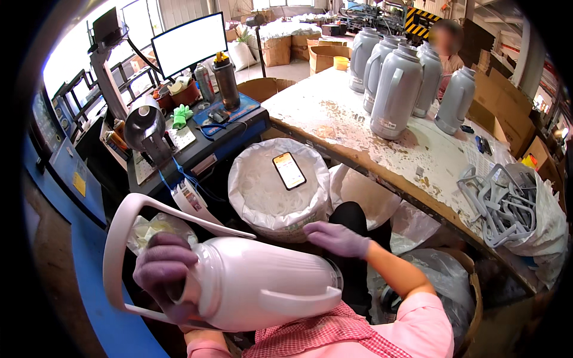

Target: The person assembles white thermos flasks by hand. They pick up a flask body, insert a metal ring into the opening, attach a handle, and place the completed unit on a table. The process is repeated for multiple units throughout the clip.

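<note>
My left hand [167, 271], in a purple glove, is closed around the neck of a pale thermos jug [274, 283]. The jug lies on its side across my lap, its mouth toward the left and its side handle facing me. A large pale loop handle [113, 238] arches around my left hand at the jug's neck end; where it joins is hidden. My right hand [337, 238], also gloved, is apart from the jug above my dark-trousered leg, fingers stretched out and holding nothing. Just beyond it stands a white-lined sack [239, 197] of translucent pieces, with a lit phone [289, 170] on top.
Several grey thermos jugs [397, 92] stand on the worn white table [334, 119]. Grey handles [501, 206] are piled in a bag at its right edge. At left are a monitor [190, 45], a dark bottle [225, 80] and a cylindrical machine [146, 125]. Another person [449, 51] sits across the table.
</note>
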The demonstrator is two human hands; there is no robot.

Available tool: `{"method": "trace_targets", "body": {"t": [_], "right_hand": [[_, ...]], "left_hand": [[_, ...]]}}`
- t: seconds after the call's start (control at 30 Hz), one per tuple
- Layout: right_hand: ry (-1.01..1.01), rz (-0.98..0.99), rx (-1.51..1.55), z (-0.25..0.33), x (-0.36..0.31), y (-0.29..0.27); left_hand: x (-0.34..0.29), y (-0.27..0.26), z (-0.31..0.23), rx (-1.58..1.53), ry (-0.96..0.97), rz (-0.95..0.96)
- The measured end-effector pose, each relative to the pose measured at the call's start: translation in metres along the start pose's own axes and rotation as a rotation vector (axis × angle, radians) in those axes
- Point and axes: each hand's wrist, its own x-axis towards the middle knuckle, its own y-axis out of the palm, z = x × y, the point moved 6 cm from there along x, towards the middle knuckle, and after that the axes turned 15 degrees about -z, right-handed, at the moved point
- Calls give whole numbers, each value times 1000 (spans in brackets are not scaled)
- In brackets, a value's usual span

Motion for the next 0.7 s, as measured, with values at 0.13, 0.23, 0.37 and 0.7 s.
{"method": "trace_targets", "body": {"t": [0.13, 0.23, 0.37, 0.7], "right_hand": [[-408, 152, 408, 97, -45, -4], [-219, 16, 446, 90, -56, 3], [-96, -185, 577, 76, -64, -41], [-162, -1678, 552, 63, -108, -233]], "left_hand": [[-19, -5, 37, 75, -649, 24], [15, -21, 28, 274, -3, -11], [6, -26, -3, 320, 701, -169], [-169, 138, 57, -33, -382, 682]]}}
